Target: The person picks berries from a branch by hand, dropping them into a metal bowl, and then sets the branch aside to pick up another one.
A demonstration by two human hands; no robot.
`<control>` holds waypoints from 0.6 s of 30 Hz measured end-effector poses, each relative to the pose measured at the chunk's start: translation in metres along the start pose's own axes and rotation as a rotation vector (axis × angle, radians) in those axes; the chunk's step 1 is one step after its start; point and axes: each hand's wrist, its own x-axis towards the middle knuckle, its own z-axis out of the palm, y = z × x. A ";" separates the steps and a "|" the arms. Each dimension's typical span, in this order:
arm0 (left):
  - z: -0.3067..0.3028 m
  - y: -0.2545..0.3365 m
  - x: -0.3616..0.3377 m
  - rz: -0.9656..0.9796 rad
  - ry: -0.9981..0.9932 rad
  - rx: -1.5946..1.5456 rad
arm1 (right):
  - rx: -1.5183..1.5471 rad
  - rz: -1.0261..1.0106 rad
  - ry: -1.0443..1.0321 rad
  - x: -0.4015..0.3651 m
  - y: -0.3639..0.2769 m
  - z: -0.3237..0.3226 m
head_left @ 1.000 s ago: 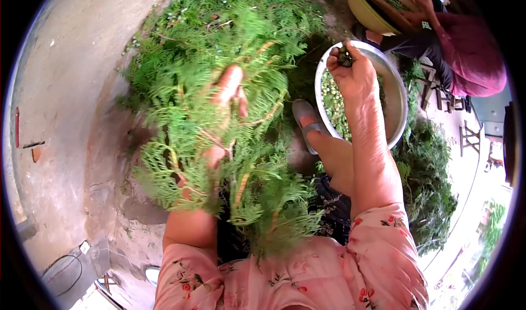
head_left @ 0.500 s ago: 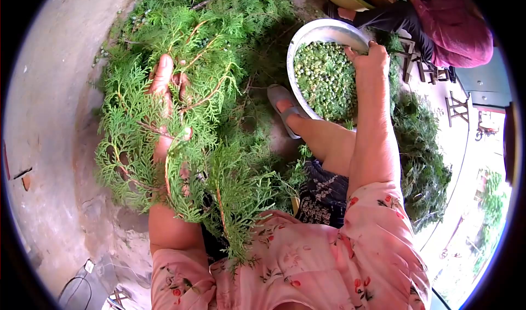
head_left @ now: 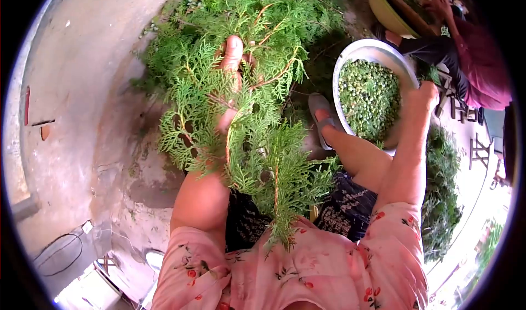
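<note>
My left hand [head_left: 233, 63] is wrapped round a leafy green branch [head_left: 279, 162], thumb uppermost, with sprays of leaves covering much of the palm and forearm. To the right stands a pale metal basin [head_left: 338, 99] holding many small round green berries [head_left: 370, 96] mixed with bits of leaf. My right hand [head_left: 426, 96] is just past the basin's right rim, its fingers closed and turned away. A small green sprig [head_left: 433, 74] shows at the fingertips; whether they grip it is hidden.
A large heap of cut branches [head_left: 263, 8] lies ahead, and more greenery [head_left: 441, 200] lies at the right. At the upper right another person [head_left: 482, 63] sits by a yellow-green basin [head_left: 386, 14] and wooden stools [head_left: 479, 152]. My shoe [head_left: 319, 112] is beside the berry basin.
The view has shifted, so most things appear farther right. My right hand has gone from inside the basin's edge to outside its right rim, and its fingers have closed. My left hand still holds the branch.
</note>
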 end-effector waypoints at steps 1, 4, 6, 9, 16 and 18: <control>0.001 0.001 -0.001 0.005 0.007 0.000 | 0.004 -0.005 0.001 0.003 0.004 0.002; 0.000 0.005 -0.002 0.017 0.021 -0.003 | -0.172 -0.123 -0.005 0.010 0.015 0.010; -0.001 0.006 -0.001 0.024 0.027 -0.007 | -0.090 -0.292 0.099 0.015 0.027 0.020; -0.001 0.010 -0.002 0.039 0.027 -0.013 | -0.186 -0.209 -0.037 0.022 0.020 0.014; -0.002 0.016 -0.006 0.075 0.048 0.006 | 0.909 -0.044 -0.073 0.015 -0.008 0.010; -0.004 0.018 -0.006 0.082 0.054 0.012 | 1.679 0.248 -0.465 -0.014 -0.065 -0.034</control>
